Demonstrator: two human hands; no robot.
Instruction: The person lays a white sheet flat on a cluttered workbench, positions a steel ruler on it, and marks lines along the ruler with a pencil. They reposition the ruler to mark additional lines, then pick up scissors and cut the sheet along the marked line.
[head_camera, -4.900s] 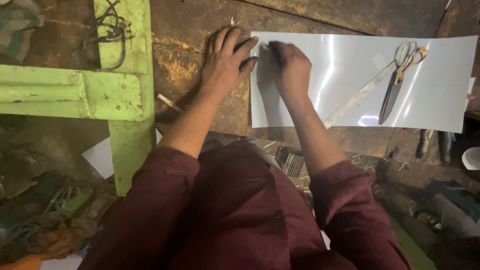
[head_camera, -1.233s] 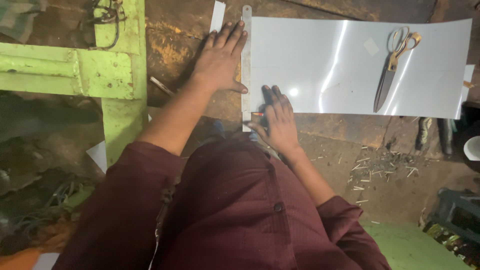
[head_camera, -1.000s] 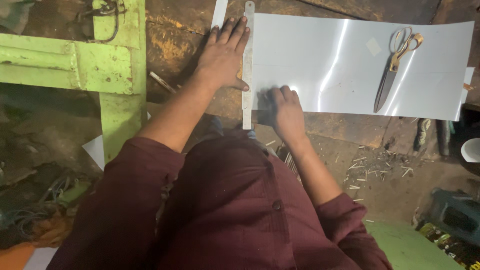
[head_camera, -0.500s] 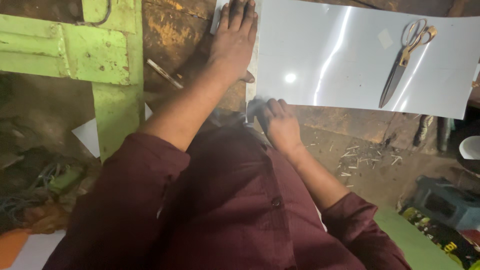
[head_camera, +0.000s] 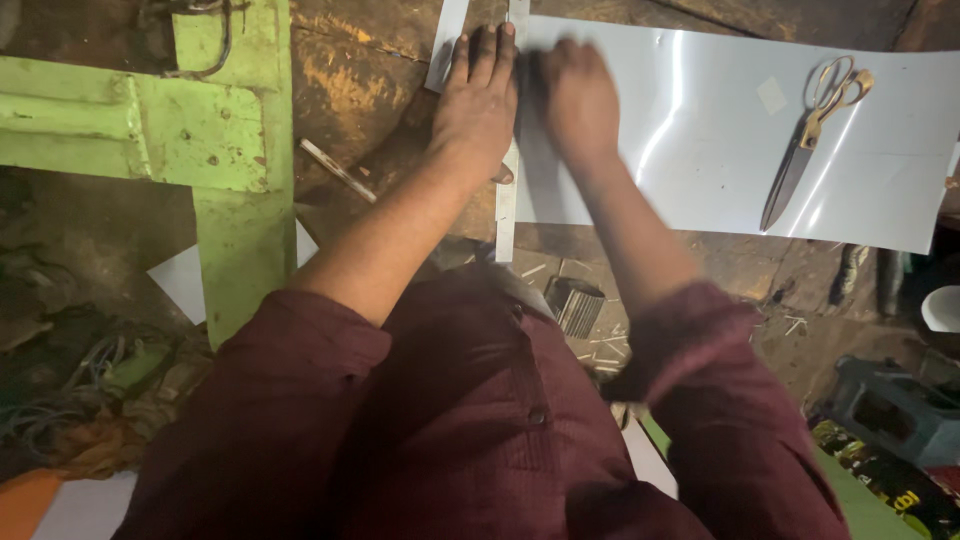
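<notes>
A shiny metal sheet (head_camera: 700, 150) lies on the worn workbench. A long metal ruler (head_camera: 505, 215) runs along the sheet's left edge. My left hand (head_camera: 478, 105) lies flat on the ruler, palm down and fingers straight, pressing it against the bench. My right hand (head_camera: 580, 100) is blurred by motion. It rests on the sheet just right of the ruler, near the far edge, and whether it holds a small tool cannot be told. A pair of large scissors (head_camera: 810, 135) lies on the right part of the sheet, away from both hands.
A green-painted metal frame (head_camera: 230, 150) stands to the left. A narrow sheet strip (head_camera: 447, 30) lies beyond my left hand and a thin rod (head_camera: 338, 172) beside my forearm. Metal scraps and a ribbed part (head_camera: 577, 305) lie below the bench edge. A white container (head_camera: 942, 308) sits at far right.
My right hand has moved along the ruler from the sheet's near edge up to the far edge. My left hand has stayed pressed on the ruler.
</notes>
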